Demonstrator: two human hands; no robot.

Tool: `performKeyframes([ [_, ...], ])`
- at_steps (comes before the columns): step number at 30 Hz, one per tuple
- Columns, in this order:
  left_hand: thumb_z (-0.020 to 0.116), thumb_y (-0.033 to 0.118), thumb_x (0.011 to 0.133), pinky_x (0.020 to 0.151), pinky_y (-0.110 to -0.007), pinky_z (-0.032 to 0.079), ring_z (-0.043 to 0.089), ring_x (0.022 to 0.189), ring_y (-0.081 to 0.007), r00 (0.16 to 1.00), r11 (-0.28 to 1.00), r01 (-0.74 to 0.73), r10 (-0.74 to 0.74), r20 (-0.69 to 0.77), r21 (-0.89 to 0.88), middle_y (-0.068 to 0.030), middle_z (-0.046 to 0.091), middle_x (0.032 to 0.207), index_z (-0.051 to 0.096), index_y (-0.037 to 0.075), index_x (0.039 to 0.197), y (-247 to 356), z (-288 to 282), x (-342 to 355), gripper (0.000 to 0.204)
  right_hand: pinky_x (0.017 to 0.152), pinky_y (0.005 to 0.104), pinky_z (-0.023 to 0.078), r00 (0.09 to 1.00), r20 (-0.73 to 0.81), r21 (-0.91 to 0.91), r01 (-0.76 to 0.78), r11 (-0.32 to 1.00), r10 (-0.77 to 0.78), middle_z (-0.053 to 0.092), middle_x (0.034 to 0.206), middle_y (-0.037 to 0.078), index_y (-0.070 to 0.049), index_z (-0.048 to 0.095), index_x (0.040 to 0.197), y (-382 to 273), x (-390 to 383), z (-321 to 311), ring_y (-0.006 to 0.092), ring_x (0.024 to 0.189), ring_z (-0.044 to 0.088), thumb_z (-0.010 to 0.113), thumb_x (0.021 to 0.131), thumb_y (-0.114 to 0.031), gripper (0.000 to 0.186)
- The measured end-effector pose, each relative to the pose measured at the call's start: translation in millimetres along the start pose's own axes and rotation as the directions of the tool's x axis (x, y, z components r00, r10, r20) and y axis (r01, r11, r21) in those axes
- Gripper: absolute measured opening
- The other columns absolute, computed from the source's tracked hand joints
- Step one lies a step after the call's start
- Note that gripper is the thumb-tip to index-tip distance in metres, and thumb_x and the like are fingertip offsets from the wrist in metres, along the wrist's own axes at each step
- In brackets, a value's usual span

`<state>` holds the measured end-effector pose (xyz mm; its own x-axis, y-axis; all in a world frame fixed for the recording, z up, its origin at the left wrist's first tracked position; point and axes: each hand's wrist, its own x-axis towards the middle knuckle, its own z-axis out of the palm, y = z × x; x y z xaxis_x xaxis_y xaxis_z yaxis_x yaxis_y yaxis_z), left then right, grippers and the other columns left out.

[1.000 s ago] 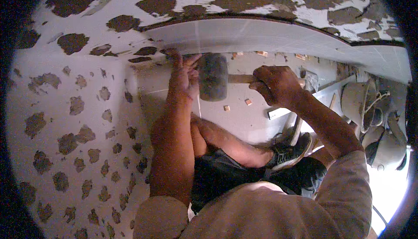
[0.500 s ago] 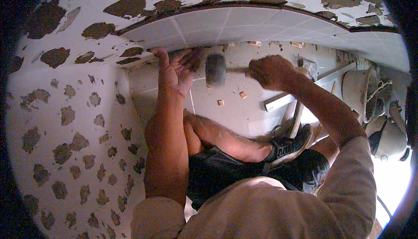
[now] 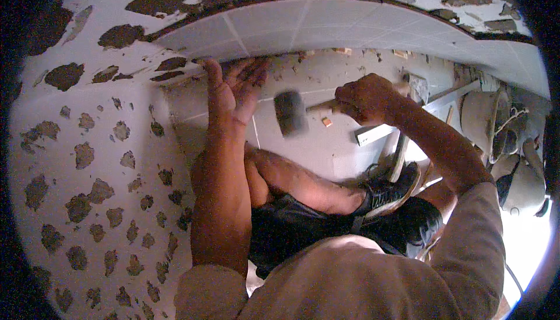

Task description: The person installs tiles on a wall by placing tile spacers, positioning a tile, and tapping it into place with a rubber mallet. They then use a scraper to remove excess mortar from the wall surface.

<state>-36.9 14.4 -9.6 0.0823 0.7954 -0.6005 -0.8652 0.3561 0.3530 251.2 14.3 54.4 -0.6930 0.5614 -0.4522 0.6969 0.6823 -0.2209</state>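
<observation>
My right hand is closed around the handle of a mallet. The dark, rounded head points left and looks slightly smeared by motion. It hangs apart from the wall, to the right of my left hand. That hand has its fingers spread and its palm turned up, with the fingertips at the lower edge of the light tiled wall. Whether the fingertips press on a tile is hard to make out. Below the mallet, a small orange-brown chip lies on the floor.
Bare wall with grey mortar patches rises at the left. Several small wedges sit along the tiles' foot. To the right are a white level-like bar, a pale bucket and another tool. My crossed legs fill the near middle.
The mallet has swung slightly down, its head now tilted and a little lower. My left hand stays at the tiles with its fingers spread. The view has shifted slightly.
</observation>
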Motion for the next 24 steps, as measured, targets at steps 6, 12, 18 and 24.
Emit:
performKeyframes([
  [6,0.049,0.072,0.084,0.105,-0.052,0.036,0.044,0.127,-0.0446,0.998,0.996,-0.001,0.006,0.056,-0.084,-0.0288,0.042,0.138,0.044,-0.015,0.127,2.3,-3.0,-2.2,0.097,0.06,0.0461,0.052,0.994,-0.092,0.017,-0.051,0.999,0.052,0.06,0.069,0.011,-0.011,0.057,0.089,-3.7,-0.6,-5.9,0.0326,0.068,0.065,0.056,0.092,-0.037,0.027],
  [12,0.043,0.07,0.088,0.106,-0.053,0.035,0.04,0.129,-0.0454,0.985,0.999,-0.052,0.052,0.166,0.0,-0.0276,0.044,0.137,0.031,-0.015,0.136,5.1,-2.1,0.8,0.099,0.058,0.0494,0.05,0.975,-0.082,0.046,-0.205,0.978,0.208,0.061,0.067,0.014,-0.009,0.055,0.093,6.3,3.0,-11.3,0.0362,0.066,0.064,0.055,0.094,-0.04,0.031],
  [18,0.042,0.071,0.088,0.111,-0.055,0.028,0.043,0.127,-0.0473,0.999,0.99,0.029,-0.024,0.041,-0.138,-0.0314,0.05,0.13,0.039,-0.018,0.13,6.2,3.0,-2.1,0.098,0.058,0.0459,0.05,0.995,-0.092,0.097,0.055,0.994,-0.046,0.059,0.072,0.01,-0.009,0.054,0.089,-31.5,-21.9,-17.2,0.0335,0.066,0.063,0.057,0.091,-0.043,0.034],
  [24,0.05,0.068,0.086,0.114,-0.054,0.024,0.039,0.13,-0.0498,0.998,0.988,0.022,-0.013,0.06,-0.15,-0.0353,0.046,0.132,0.044,-0.021,0.121,6.4,8.8,-4.3,0.096,0.057,0.0426,0.053,0.987,-0.162,-0.074,-0.015,0.997,0.002,0.061,0.081,0.007,-0.012,0.06,0.093,0.5,-13.7,-18.2,0.0267,0.066,0.064,0.06,0.087,-0.033,0.022],
])
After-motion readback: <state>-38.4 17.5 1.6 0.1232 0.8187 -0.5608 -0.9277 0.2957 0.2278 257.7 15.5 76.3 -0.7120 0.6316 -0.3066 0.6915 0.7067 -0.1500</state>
